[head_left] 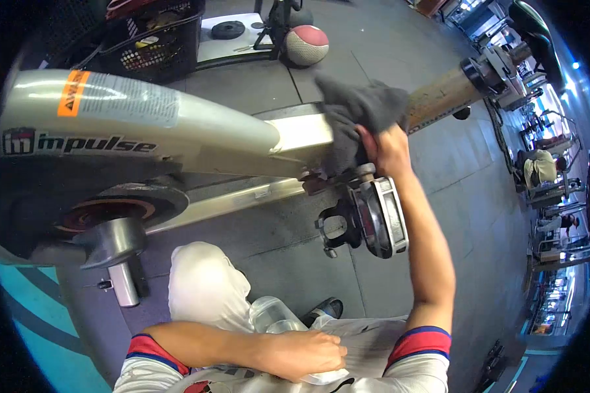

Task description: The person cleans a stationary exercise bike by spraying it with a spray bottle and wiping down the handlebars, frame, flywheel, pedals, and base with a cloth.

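My right hand (pixel 391 152) is closed on a dark grey cloth (pixel 364 108), pressed against the frame of an exercise bike (pixel 223 128) where the seat tube begins. Just below that hand is a black and silver pedal (pixel 378 219) with a toe cage. My left hand (pixel 305 355) lies across my lap, fingers curled round a clear plastic bottle (pixel 269 314). The bottle's body sticks out past the wrist, and its neck is hidden by the hand. Part of the frame lies under the cloth, out of sight.
A black basket (pixel 154 39) stands beyond the bike, beside a white board with a black weight plate (pixel 227 29). A red and grey ball (pixel 307 46) rests on the dark floor. The bike's saddle (pixel 537 39) is at upper right. People and gym machines appear far right.
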### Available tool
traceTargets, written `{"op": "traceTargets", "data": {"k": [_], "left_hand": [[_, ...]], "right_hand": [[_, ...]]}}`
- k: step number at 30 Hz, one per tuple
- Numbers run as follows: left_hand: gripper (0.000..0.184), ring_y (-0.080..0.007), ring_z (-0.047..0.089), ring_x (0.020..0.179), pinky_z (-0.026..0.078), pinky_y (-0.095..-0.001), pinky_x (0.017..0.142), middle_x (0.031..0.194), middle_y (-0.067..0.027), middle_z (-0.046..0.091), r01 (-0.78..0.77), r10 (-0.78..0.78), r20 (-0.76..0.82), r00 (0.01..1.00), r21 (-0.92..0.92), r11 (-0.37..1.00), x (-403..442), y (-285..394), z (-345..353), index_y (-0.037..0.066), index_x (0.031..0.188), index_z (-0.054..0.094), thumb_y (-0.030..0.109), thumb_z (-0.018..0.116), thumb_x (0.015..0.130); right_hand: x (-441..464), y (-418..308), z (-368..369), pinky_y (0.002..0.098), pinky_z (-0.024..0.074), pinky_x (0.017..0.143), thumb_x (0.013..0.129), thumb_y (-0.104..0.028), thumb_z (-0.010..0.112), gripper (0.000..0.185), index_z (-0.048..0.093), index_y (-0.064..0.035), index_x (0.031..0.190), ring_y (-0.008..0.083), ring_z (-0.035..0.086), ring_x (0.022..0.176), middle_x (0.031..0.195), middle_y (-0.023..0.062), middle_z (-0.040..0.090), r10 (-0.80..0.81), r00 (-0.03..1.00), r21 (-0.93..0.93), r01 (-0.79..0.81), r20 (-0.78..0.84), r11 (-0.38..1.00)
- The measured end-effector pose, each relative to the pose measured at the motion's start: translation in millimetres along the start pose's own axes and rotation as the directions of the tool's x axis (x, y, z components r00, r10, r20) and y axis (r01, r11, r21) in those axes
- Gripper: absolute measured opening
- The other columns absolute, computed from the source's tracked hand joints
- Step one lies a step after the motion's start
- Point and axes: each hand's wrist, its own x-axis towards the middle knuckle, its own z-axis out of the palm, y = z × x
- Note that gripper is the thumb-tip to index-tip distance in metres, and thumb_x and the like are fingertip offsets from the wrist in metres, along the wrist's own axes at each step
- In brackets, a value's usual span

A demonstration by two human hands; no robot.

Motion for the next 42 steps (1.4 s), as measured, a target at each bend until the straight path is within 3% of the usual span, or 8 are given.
{"op": "traceTargets", "data": {"k": [2, 5, 15, 25, 31, 34, 37, 42], "left_hand": [[0.035, -0.0279, 0.055, 0.100, 0.055, -0.0370, 0.084, 0.102, -0.0123, 0.054, 0.023, -0.024, 0.049, 0.999, 0.021, 1.000, -2, 2, 3, -0.005, 0.102, 0.055, 0.004, 0.068, 0.071], [0.023, -0.0319, 0.061, 0.096, 0.054, -0.0406, 0.083, 0.097, -0.0160, 0.060, -0.031, 0.033, -0.090, 0.995, 0.024, 0.999, -4, 2, 17, -0.004, 0.093, 0.061, 0.004, 0.067, 0.071], [0.018, -0.0317, 0.061, 0.095, 0.054, -0.0399, 0.083, 0.096, -0.0162, 0.061, 0.007, -0.006, -0.036, 0.999, 0.007, 1.000, 6, 2, 40, -0.004, 0.089, 0.064, 0.003, 0.064, 0.073], [0.017, -0.0309, 0.059, 0.101, 0.055, -0.0416, 0.079, 0.099, -0.0145, 0.057, 0.068, -0.068, -0.009, 0.998, -0.004, 0.998, 12, 1, 28, -0.003, 0.089, 0.058, 0.006, 0.063, 0.075], [0.030, -0.0289, 0.057, 0.101, 0.055, -0.0389, 0.082, 0.102, -0.0131, 0.055, 0.162, -0.159, 0.041, 0.986, -0.075, 0.984, 2, 9, -4, -0.004, 0.093, 0.058, 0.005, 0.071, 0.067], [0.039, -0.0278, 0.056, 0.102, 0.054, -0.0381, 0.085, 0.103, -0.0117, 0.055, 0.106, -0.106, 0.029, 0.994, -0.025, 0.994, -1, 9, -7, -0.004, 0.097, 0.058, 0.006, 0.074, 0.064], [0.043, -0.0269, 0.055, 0.104, 0.053, -0.0379, 0.086, 0.104, -0.0108, 0.055, 0.068, -0.068, -0.004, 0.998, -0.016, 0.998, -4, 10, -9, -0.003, 0.101, 0.057, 0.006, 0.076, 0.063], [0.048, -0.0269, 0.054, 0.105, 0.053, -0.0384, 0.086, 0.106, -0.0109, 0.054, 0.079, -0.077, 0.041, 0.996, -0.049, 0.996, -5, 5, 2, -0.002, 0.104, 0.057, 0.008, 0.078, 0.063]], "right_hand": [[-38, 4, 11, 0.0494, 0.0507, 0.086, 0.089, -0.014, 0.066, 0.027, 0.067, -0.0054, 0.115, 0.0389, 0.065, 0.100, 0.112, 0.0183, 0.068, -0.120, 0.991, -0.209, 0.107, -0.051, 0.972], [-100, 8, 25, 0.0497, 0.0501, 0.087, 0.089, -0.014, 0.066, 0.028, 0.066, -0.0058, 0.116, 0.0389, 0.065, 0.102, 0.113, 0.0181, 0.067, -0.169, 0.983, -0.351, 0.183, 0.070, 0.918], [-183, 27, 37, 0.0504, 0.0479, 0.092, 0.087, -0.015, 0.067, 0.033, 0.066, -0.0072, 0.119, 0.0391, 0.062, 0.107, 0.118, 0.0171, 0.066, -0.098, 0.951, -0.339, 0.199, 0.293, 0.920], [-229, -111, 177, 0.0510, 0.0457, 0.097, 0.084, -0.015, 0.068, 0.038, 0.066, -0.0086, 0.122, 0.0394, 0.060, 0.113, 0.122, 0.0162, 0.065, 0.407, 0.896, -0.153, -0.434, -0.177, 0.888], [-231, -207, 252, 0.0515, 0.0444, 0.100, 0.083, -0.015, 0.068, 0.041, 0.066, -0.0094, 0.123, 0.0395, 0.059, 0.116, 0.124, 0.0156, 0.064, 0.519, 0.804, -0.003, -0.543, -0.288, 0.840], [-219, -241, 254, 0.0500, 0.0438, 0.102, 0.083, -0.016, 0.068, 0.041, 0.066, -0.0096, 0.123, 0.0383, 0.058, 0.118, 0.126, 0.0153, 0.064, 0.612, 0.773, 0.300, -0.552, -0.166, 0.778], [-203, -251, 246, 0.0462, 0.0436, 0.103, 0.085, -0.019, 0.068, 0.039, 0.066, -0.0087, 0.123, 0.0354, 0.059, 0.117, 0.123, 0.0161, 0.064, 0.551, 0.781, 0.669, -0.579, 0.293, 0.466], [-120, -208, 277, 0.0469, 0.0301, 0.114, 0.093, -0.033, 0.060, 0.054, 0.052, -0.0047, 0.138, 0.0398, 0.042, 0.133, 0.140, 0.0192, 0.050, 0.617, 0.786, 0.252, -0.591, -0.031, 0.766]]}}
